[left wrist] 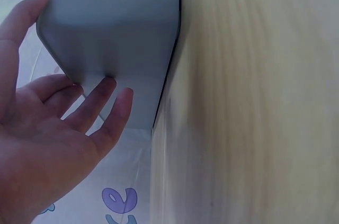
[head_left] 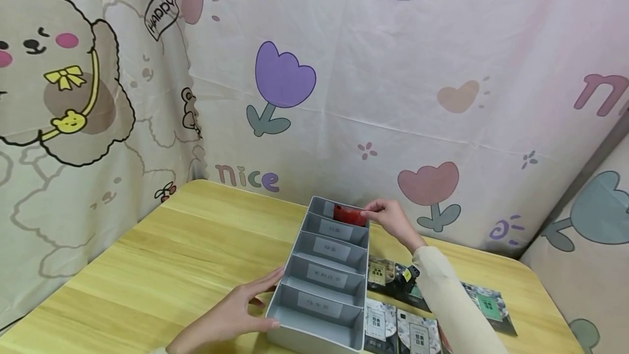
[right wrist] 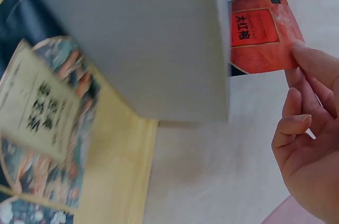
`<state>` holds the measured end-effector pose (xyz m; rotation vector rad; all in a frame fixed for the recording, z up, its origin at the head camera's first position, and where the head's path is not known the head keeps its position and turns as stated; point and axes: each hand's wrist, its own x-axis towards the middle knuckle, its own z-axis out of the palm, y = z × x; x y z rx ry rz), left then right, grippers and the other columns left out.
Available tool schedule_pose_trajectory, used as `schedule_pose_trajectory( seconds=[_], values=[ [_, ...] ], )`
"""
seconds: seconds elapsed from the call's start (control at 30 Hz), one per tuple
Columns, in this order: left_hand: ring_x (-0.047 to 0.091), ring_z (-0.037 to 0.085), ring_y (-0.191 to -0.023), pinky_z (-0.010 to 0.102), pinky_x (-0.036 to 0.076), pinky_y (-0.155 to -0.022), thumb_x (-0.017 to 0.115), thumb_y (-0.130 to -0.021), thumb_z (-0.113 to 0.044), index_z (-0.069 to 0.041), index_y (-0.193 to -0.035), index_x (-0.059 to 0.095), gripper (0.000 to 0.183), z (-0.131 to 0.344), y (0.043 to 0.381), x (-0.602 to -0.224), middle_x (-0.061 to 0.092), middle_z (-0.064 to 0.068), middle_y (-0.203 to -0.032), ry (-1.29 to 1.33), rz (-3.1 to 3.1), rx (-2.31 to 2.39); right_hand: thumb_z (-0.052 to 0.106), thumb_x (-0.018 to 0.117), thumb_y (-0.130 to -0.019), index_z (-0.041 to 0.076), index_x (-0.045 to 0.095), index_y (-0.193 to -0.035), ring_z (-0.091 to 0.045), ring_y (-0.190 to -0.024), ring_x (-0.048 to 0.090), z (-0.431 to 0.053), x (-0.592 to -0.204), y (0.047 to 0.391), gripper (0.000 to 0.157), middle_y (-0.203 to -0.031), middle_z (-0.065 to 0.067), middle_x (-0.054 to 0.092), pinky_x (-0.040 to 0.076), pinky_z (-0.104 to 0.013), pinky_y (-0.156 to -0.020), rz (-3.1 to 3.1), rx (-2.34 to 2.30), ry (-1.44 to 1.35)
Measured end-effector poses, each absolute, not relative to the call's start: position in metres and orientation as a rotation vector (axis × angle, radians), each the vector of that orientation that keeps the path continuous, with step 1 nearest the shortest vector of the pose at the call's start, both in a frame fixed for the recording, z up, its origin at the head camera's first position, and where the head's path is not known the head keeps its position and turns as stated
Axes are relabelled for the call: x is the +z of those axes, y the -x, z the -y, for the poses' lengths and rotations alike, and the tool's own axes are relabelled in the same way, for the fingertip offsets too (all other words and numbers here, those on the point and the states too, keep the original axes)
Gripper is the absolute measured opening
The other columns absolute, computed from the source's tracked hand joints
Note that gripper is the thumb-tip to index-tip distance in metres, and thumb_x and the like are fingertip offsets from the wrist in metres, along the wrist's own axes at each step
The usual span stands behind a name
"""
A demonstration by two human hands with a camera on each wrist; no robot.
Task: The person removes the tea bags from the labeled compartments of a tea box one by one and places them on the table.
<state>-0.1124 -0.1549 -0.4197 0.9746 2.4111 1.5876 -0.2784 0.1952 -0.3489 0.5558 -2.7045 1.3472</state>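
A long grey organizer box (head_left: 290, 341) with several compartments, each with a paper label, stands on the wooden table. My right hand (head_left: 393, 223) pinches a red tea packet (head_left: 346, 215) between thumb and fingers at its edge, in the farthest compartment. From the right wrist view, the red packet (right wrist: 259, 38) stands partly above the box rim, its lower part hidden behind the grey wall. My left hand (head_left: 241, 307) rests at the box's near left corner. In the left wrist view its extended fingers (left wrist: 95, 102) lie along the box's side, thumb at the rim.
Right of the box lie several flat tea packets: white-labelled ones (head_left: 380, 324) nearer, a yellow-labelled one (head_left: 379, 273) behind, and a green-labelled one (head_left: 486, 304) farther right. Part of the row is hidden under my right sleeve (head_left: 457, 299). A printed cloth (head_left: 344, 97) hangs behind the table.
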Motion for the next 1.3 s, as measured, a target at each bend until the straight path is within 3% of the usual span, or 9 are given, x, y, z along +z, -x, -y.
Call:
schedule_pose_trajectory(
  seconds=[0.2, 0.43, 0.7, 1.3],
  values=[
    [0.045, 0.009, -0.126, 0.031, 0.050, -0.087, 0.074, -0.086, -0.022, -0.005, -0.150, 0.033, 0.078, 0.155, 0.113, -0.419, 0.027, 0.018, -0.153, -0.947, -2.416, 1.575, 0.022, 0.071, -0.090, 0.002, 0.070, -0.094, -0.019, -0.080, 0.052, -0.192, -0.333, 0.270, 0.020, -0.086, -0.003, 0.065, 0.043, -0.032, -0.071, 2.601, 1.527, -0.455],
    [0.045, 0.010, -0.125, 0.032, 0.051, -0.085, 0.074, -0.085, -0.019, -0.002, -0.149, 0.033, 0.078, 0.156, 0.112, -0.421, 0.028, 0.009, -0.154, -1.015, -2.420, 1.587, 0.022, 0.070, -0.090, 0.002, 0.068, -0.091, -0.017, -0.071, 0.048, -0.189, -0.325, 0.261, 0.021, -0.079, -0.001, 0.061, 0.042, -0.026, -0.061, 2.492, 1.678, -0.384],
    [0.046, 0.010, -0.125, 0.031, 0.051, -0.085, 0.075, -0.085, -0.019, -0.004, -0.150, 0.033, 0.079, 0.157, 0.113, -0.422, 0.029, 0.023, -0.151, -1.005, -2.415, 1.589, 0.018, 0.069, -0.091, -0.001, 0.066, -0.092, -0.015, -0.063, 0.044, -0.183, -0.329, 0.240, 0.019, -0.071, 0.000, 0.059, 0.039, -0.027, -0.057, 2.455, 1.728, -0.431],
    [0.044, 0.010, -0.126, 0.032, 0.051, -0.087, 0.075, -0.085, -0.019, -0.004, -0.150, 0.033, 0.079, 0.155, 0.112, -0.420, 0.028, 0.023, -0.151, -0.976, -2.409, 1.587, 0.015, 0.070, -0.089, 0.000, 0.065, -0.090, -0.015, -0.069, 0.046, -0.186, -0.343, 0.202, 0.016, -0.075, -0.001, 0.060, 0.041, -0.030, -0.063, 2.365, 1.783, -0.411]
  ],
)
